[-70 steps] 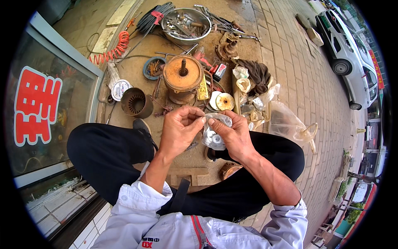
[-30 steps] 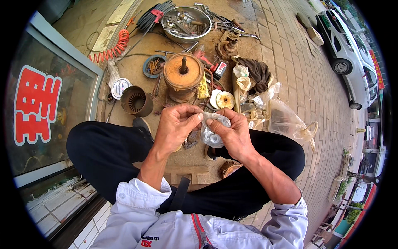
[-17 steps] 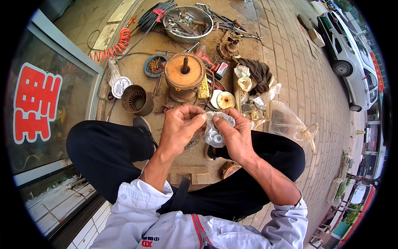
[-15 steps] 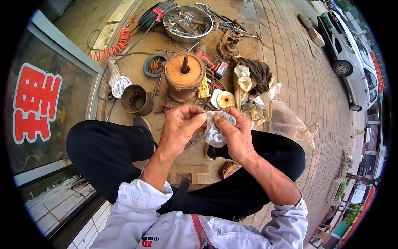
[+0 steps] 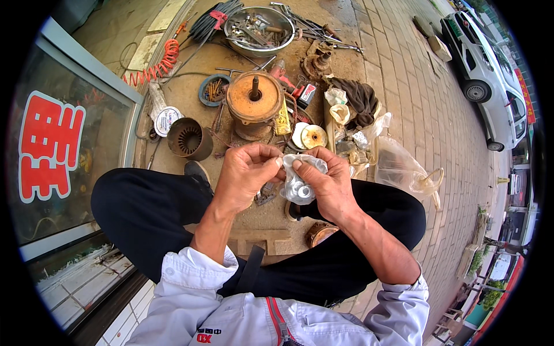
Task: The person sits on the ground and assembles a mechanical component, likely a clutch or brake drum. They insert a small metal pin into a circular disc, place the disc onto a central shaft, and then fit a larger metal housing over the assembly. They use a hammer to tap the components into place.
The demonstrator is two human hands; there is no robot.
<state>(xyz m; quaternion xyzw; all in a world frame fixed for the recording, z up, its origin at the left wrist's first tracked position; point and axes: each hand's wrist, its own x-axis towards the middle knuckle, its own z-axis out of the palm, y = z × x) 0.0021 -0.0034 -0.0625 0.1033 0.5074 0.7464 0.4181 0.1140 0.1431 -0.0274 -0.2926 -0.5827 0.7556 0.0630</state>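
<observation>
Above my lap, a small clear plastic bag [image 5: 298, 188] with several pale ring-shaped parts inside is held between both hands. My right hand [image 5: 330, 183] grips its upper right side, thumb pressed on the front. At the bag's upper left edge, my left hand [image 5: 245, 174] is closed in a pinch, thumb against forefinger; the bit of plastic between those fingertips is mostly hidden. Just beyond the hands stands a rusty round motor body [image 5: 254, 106] with an upright shaft. A hollow slotted metal cylinder [image 5: 190, 139] lies to its left.
A metal basin [image 5: 259, 33] of hardware sits at the far side, near loose tools. A blue bowl [image 5: 215, 90], a red cordless power tool [image 5: 287, 83] and a pale disc [image 5: 314, 137] surround the motor. A glass door [image 5: 75, 127] borders the left; plastic bags [image 5: 404, 164] lie right.
My left hand has shifted very slightly left, its pinch still at the bag's edge. The right hand and bag stay almost in place.
</observation>
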